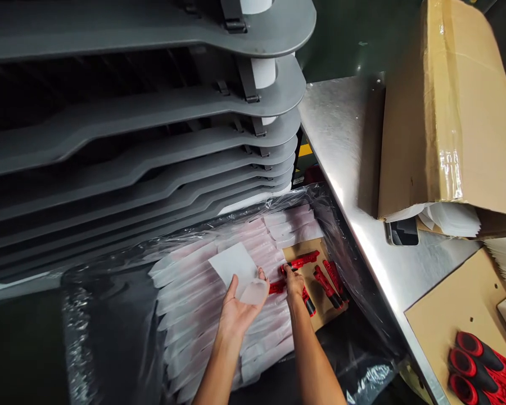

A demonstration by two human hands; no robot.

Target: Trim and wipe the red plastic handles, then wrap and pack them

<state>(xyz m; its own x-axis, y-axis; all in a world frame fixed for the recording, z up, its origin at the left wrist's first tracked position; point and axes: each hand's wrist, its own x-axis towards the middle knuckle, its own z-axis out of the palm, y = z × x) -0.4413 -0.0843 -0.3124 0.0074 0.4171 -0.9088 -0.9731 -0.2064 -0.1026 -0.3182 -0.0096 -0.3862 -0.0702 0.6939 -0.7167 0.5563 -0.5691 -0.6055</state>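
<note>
A white foam sheet [234, 264] is held up by the left hand [238, 312], palm up, pinched between thumb and fingers [259, 275] over the wrapped pieces. The right hand [294, 282] is laid back-up on a red tool [300, 261], fingertips touching its near end. Whether the fingers are closed around it cannot be told, as they are hidden under the hand.

The red tool is seen lying on a brown cardboard sheet [316, 312] at the right end of a box lined with clear plastic film [341, 242]. More red-and-black tools [329, 284] are lying just beside it on the same cardboard. The rest of the box is filled with rows of white wrapped pieces [194, 292].

A stack of grey trays [130, 152] is seen above and left of the box. A steel table [349, 152] is seen on the right. A taped carton [451, 107] is lying on it, with foam sheets [451, 218] spilling from its open end. Other red-and-black handles [476, 360] are lying on cardboard [459, 304] at the near right edge.
</note>
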